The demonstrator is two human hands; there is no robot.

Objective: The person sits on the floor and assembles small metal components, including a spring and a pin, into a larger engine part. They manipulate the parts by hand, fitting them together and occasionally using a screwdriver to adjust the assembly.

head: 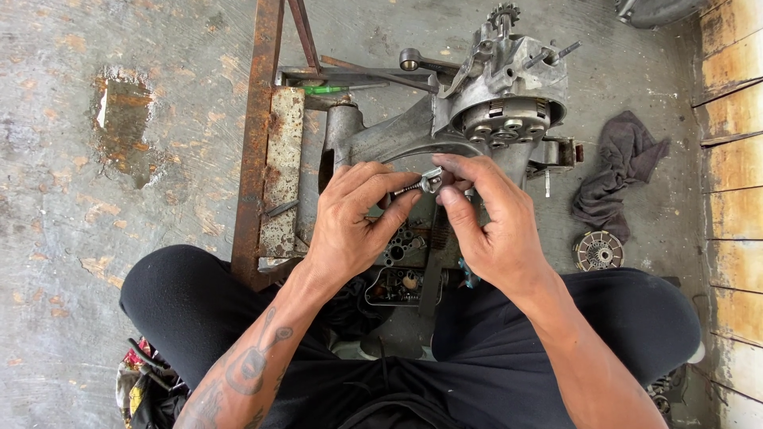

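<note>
1. Grey concrete floor [95, 262] all over the frame, with a rusty wet-looking stain [125, 127] upper left.
2. Black trousers [493, 349] across the bottom, knees spread wide to lower left and lower right.
3. Grimy engine case [445, 135] in the upper centre, propped on a rusty steel frame [258, 159] running down the left-centre. Round clutch pack [502, 125] up top, small sprocket [503, 14] at the very top edge.
4. Dark grey rag [620, 171] crumpled at centre right, just beside the engine.
5. Round clutch plate [598, 251] lying flat on the floor right below the rag.
6. Left hand [350, 226] mid-frame, fingers curled together, thumb and fingertips pinching the threaded end of the little metal part.
7. Right hand [489, 226] just beside it, thumb and forefinger pinched on the other end, remaining fingers loosely bent.
8. Green-handled screwdriver [334, 89] resting on the frame, upper centre-left.
9. Small bolt-like metal part [421, 184] dead centre, held between both hands, just over the open case. Can't tell the exact type, too small.
10. No labels or signs readable anywhere.
</note>
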